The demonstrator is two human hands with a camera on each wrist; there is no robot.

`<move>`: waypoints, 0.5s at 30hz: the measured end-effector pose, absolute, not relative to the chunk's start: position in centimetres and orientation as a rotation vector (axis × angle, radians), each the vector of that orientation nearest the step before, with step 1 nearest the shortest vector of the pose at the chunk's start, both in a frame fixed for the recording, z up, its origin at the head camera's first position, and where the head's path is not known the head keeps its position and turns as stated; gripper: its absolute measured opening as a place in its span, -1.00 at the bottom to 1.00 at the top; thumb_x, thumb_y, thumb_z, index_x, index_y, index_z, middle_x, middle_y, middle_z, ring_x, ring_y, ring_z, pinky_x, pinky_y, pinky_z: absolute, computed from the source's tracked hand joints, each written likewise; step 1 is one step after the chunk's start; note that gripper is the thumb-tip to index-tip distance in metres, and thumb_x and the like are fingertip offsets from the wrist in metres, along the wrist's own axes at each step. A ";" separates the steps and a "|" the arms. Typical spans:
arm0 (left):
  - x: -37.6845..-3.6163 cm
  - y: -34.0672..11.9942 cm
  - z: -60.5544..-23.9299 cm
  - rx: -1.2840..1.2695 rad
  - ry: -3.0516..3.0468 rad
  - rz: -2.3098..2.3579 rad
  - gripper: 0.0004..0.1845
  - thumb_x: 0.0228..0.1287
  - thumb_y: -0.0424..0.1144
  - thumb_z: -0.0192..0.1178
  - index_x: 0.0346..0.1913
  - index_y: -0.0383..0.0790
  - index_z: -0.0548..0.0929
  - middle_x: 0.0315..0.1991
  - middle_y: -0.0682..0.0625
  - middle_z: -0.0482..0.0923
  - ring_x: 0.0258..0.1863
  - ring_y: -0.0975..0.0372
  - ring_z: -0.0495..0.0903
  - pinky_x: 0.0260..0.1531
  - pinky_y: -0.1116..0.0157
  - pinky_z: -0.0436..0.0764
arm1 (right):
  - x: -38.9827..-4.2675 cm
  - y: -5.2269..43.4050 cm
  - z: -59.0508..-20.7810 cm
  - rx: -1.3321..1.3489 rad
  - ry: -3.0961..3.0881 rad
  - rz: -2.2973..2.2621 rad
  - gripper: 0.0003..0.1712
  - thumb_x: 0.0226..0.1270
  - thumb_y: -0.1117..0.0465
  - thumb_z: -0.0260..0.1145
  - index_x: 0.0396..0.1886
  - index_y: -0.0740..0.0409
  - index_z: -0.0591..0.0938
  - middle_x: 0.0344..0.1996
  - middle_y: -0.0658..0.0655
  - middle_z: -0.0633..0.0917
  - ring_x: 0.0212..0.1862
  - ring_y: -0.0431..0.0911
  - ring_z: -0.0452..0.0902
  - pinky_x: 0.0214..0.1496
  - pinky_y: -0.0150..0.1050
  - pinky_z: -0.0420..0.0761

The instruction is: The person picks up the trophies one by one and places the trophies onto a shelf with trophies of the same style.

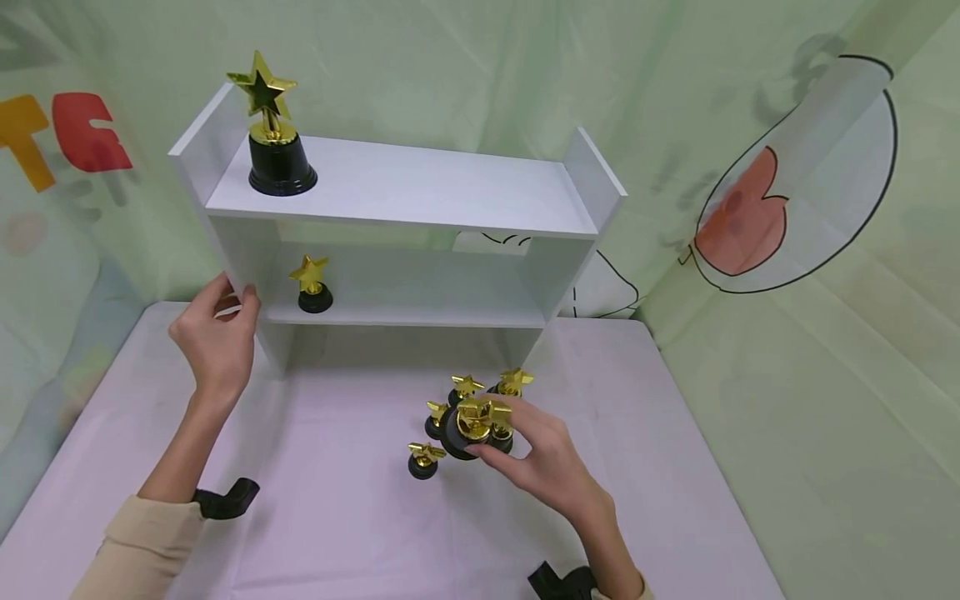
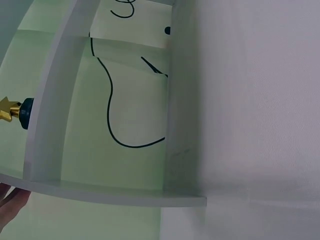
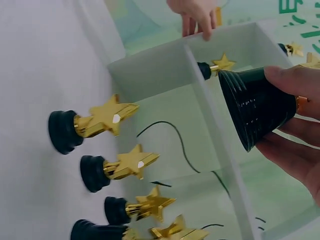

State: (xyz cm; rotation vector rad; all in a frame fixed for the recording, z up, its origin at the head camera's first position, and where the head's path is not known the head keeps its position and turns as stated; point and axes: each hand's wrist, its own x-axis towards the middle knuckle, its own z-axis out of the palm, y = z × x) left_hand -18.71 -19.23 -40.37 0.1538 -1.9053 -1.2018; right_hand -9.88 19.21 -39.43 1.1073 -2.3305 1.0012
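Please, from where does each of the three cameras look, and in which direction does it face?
Head: above the table, facing down and forward at white shelf; both forearms, left hand, right hand show.
Left wrist: beside the shelf's side panel; only fingertips show.
Right wrist: along the fingers holding large star trophy.
Shared: shelf, small shelf trophy.

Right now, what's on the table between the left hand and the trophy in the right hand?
Head view: nothing. Between the left hand at the shelf's side panel and the trophy in the right hand, only bare tablecloth; small trophies cluster beside the right hand.
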 end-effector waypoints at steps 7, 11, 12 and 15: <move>-18.9 -19.3 -40.5 0.156 -1.900 -1.195 -0.69 0.40 -0.30 0.24 0.12 -0.28 0.76 -0.08 -0.25 0.78 -0.28 0.70 0.54 -0.21 0.67 0.56 | -11.0 18.0 -37.1 1.123 -2.380 0.970 -0.43 0.00 0.32 0.66 0.08 0.22 0.70 0.02 0.16 0.77 -0.02 -0.05 0.73 -0.09 -0.29 0.75; -18.8 -19.3 -40.4 0.161 -1.902 -1.195 -0.69 0.42 -0.28 0.24 0.14 -0.27 0.75 -0.06 -0.24 0.78 -0.27 0.69 0.54 -0.20 0.68 0.55 | -12.1 16.8 -35.8 1.185 -2.354 0.950 -0.48 0.03 0.32 0.65 0.03 0.24 0.70 -0.01 0.16 0.78 -0.03 -0.06 0.73 -0.07 -0.22 0.75; -18.8 -19.3 -40.4 0.162 -1.901 -1.197 -0.69 0.42 -0.28 0.25 0.14 -0.26 0.76 -0.06 -0.23 0.78 -0.27 0.69 0.54 -0.20 0.69 0.55 | -12.3 16.5 -35.4 1.203 -2.347 0.953 -0.50 0.04 0.31 0.65 0.02 0.24 0.70 -0.02 0.15 0.78 -0.03 -0.06 0.72 -0.06 -0.23 0.75; -18.8 -19.1 -40.4 0.158 -1.899 -1.204 -0.70 0.41 -0.30 0.25 0.12 -0.26 0.76 -0.06 -0.22 0.79 -0.27 0.69 0.54 -0.20 0.69 0.54 | -13.2 15.9 -34.5 1.252 -2.319 0.986 -0.53 0.05 0.33 0.64 -0.02 0.26 0.70 -0.07 0.15 0.78 -0.03 -0.06 0.73 -0.03 -0.21 0.76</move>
